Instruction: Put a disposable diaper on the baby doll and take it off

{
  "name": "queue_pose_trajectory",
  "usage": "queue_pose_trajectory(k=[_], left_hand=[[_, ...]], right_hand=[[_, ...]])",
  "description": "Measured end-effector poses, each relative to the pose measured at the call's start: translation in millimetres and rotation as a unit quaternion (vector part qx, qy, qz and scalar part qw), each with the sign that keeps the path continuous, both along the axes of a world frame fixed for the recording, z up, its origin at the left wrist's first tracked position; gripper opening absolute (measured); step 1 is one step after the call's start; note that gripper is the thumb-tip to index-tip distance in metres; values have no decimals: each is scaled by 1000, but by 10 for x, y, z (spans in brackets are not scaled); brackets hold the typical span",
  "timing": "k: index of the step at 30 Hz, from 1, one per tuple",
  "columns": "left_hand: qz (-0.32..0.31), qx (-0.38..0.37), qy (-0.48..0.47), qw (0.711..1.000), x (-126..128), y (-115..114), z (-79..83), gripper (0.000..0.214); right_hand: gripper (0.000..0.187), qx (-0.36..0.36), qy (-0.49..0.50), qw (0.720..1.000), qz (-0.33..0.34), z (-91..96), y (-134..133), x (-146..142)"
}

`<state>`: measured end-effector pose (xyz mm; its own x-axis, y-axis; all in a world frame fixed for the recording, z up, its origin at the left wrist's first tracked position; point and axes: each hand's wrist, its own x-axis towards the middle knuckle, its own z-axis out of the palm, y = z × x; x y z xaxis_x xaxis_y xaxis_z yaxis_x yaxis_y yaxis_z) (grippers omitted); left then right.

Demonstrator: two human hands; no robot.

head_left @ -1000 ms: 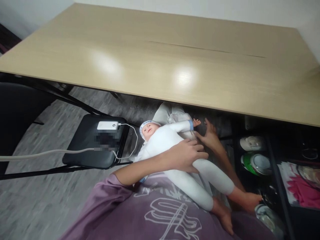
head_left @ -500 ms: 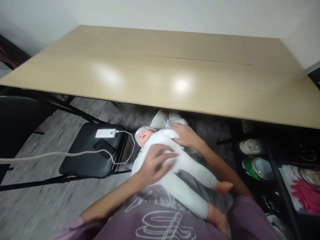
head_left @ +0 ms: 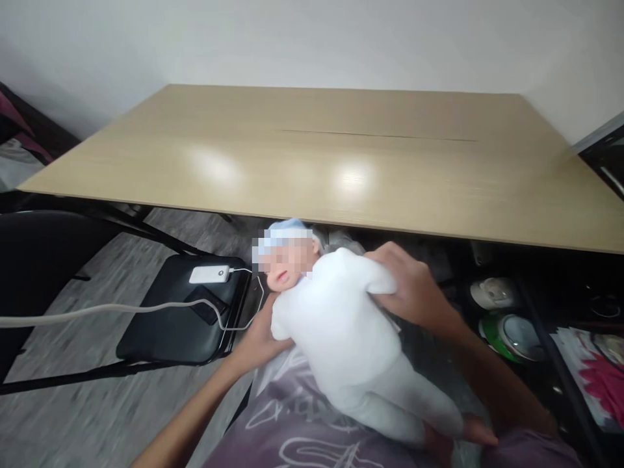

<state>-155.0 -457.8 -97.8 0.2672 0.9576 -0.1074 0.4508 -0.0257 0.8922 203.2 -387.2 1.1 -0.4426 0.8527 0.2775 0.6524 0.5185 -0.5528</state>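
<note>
A baby doll (head_left: 341, 325) with a white cloth body and a blue and white cap (head_left: 287, 231) is held over my lap, face up. Its head points to the far left and its bare feet to the near right. My left hand (head_left: 266, 331) grips the doll at its arm on the left side, the fingers partly hidden behind it. On the other side my right hand (head_left: 409, 283) is closed around the doll's other arm near the shoulder.
A wooden table (head_left: 292, 169) stands in front, its edge just beyond the doll. On the left, a black chair (head_left: 160, 338) bears a white power bank (head_left: 209, 274), a dark phone (head_left: 207, 305) and a white cable (head_left: 121, 309). Dark shelves at right hold a green-rimmed container (head_left: 511, 335).
My left hand has gone from the doll's belly to its arm, and my right hand now grips the other arm. The doll is raised closer to me.
</note>
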Motion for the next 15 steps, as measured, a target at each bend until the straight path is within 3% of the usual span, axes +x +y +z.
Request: queue_pose_trajectory(k=[4, 7, 11, 15], left_hand=[[-66, 54, 62, 994, 199, 677, 537, 76], [-94, 98, 77, 988, 376, 1314, 797, 81], [-113, 84, 58, 988, 569, 2098, 942, 71], [-124, 98, 93, 983, 599, 2699, 988, 72]], right_hand=[[38, -3, -73, 993, -93, 266, 125, 427], [44, -7, -124, 980, -156, 276, 431, 723], [51, 15, -153, 965, -212, 141, 876, 988], [47, 17, -151, 957, -248, -30, 1232, 1052]])
